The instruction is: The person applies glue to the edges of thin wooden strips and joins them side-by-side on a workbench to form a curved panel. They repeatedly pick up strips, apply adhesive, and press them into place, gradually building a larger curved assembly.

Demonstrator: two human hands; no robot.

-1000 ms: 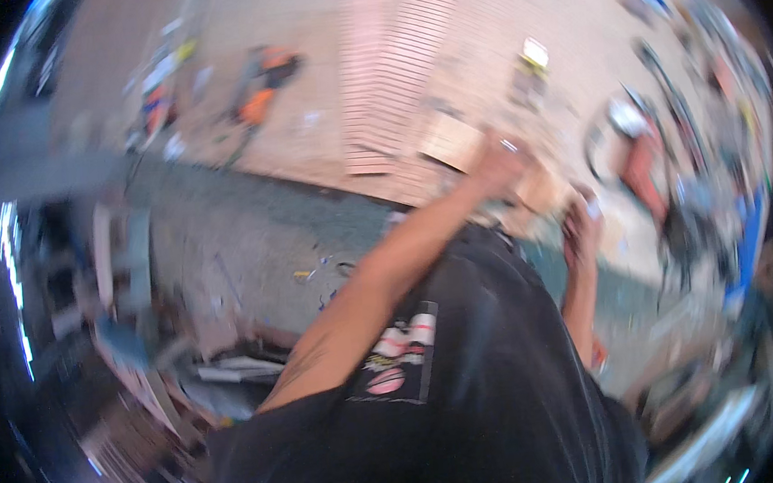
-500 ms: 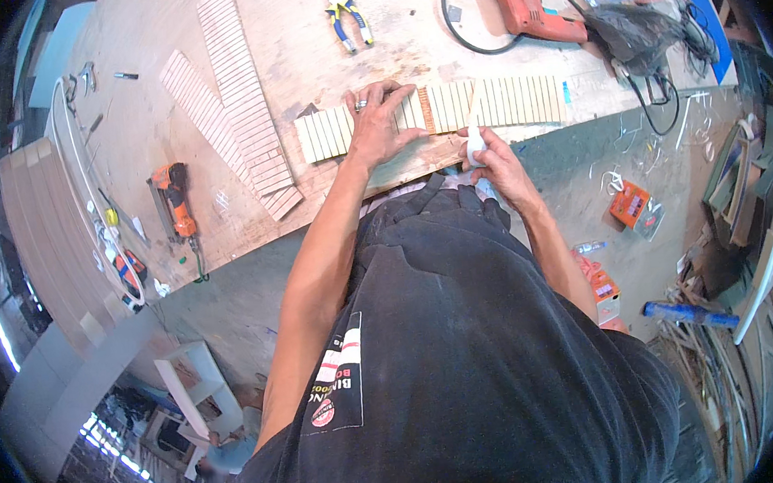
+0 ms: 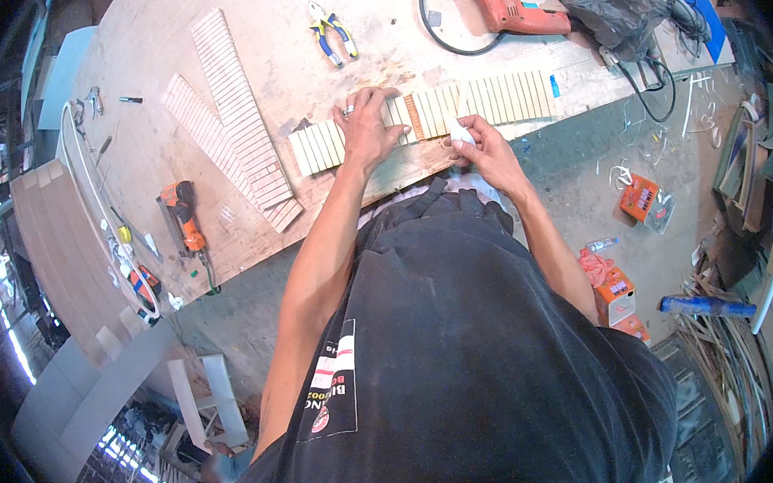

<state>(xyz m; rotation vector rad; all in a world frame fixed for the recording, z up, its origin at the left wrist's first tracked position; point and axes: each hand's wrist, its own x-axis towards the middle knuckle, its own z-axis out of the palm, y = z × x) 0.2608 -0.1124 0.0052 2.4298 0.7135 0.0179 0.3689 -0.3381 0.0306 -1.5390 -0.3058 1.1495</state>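
My left hand (image 3: 367, 136) lies with spread fingers on a long pale wooden strip (image 3: 510, 98) crossed by evenly spaced dark grooves, holding it down near the bench's front edge. An orange-brown band (image 3: 413, 118) crosses the strip just right of that hand. In my right hand (image 3: 494, 155), closed fingers grip a small white squeeze bottle (image 3: 461, 133). Its thin pale nozzle slants away from me over the strip, right of the orange-brown band. Whether anything flows from the tip is too small to see.
On the bench (image 3: 273, 69) lie two overlapping grooved strips (image 3: 235, 99), pliers (image 3: 331, 35), an orange nail gun (image 3: 183, 217) and a corded red power drill (image 3: 509, 5). A black plastic bag (image 3: 623, 18) sits far right. Orange boxes (image 3: 642, 196) and scrap wood (image 3: 758, 348) occupy the floor.
The whole view has shifted slightly. My right hand has brought the bottle a little farther over the strip. My left hand stays spread on the strip left of the orange-brown band.
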